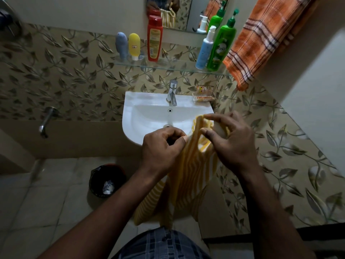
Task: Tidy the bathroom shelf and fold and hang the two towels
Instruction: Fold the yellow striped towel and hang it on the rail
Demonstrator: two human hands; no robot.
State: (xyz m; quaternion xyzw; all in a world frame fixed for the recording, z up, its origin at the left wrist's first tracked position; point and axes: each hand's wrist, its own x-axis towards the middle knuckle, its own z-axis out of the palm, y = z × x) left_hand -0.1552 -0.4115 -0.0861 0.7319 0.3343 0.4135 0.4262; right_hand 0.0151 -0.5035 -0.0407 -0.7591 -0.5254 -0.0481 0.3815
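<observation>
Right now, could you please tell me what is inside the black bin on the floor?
The black bin holds some crumpled white rubbish on a dark liner. Its near wall and the shadow hide anything deeper.

green pump bottle (221,47) on the glass shelf (168,67), white lettering "Vatika", other labels too blurred to read

Dim overall, with heavy vignetting toward the corners. Brightest on the white ceramic washbasin (149,116), glossy with soft highlights, and on the pale wall at right. Strong wide-angle bending along the clear glass shelf (168,69) and the tiled floor edges. Motion-smeared at the metal fitting in the top-left corner (8,17). Murky, grainy shadow around the black waste bin (107,181).
</observation>
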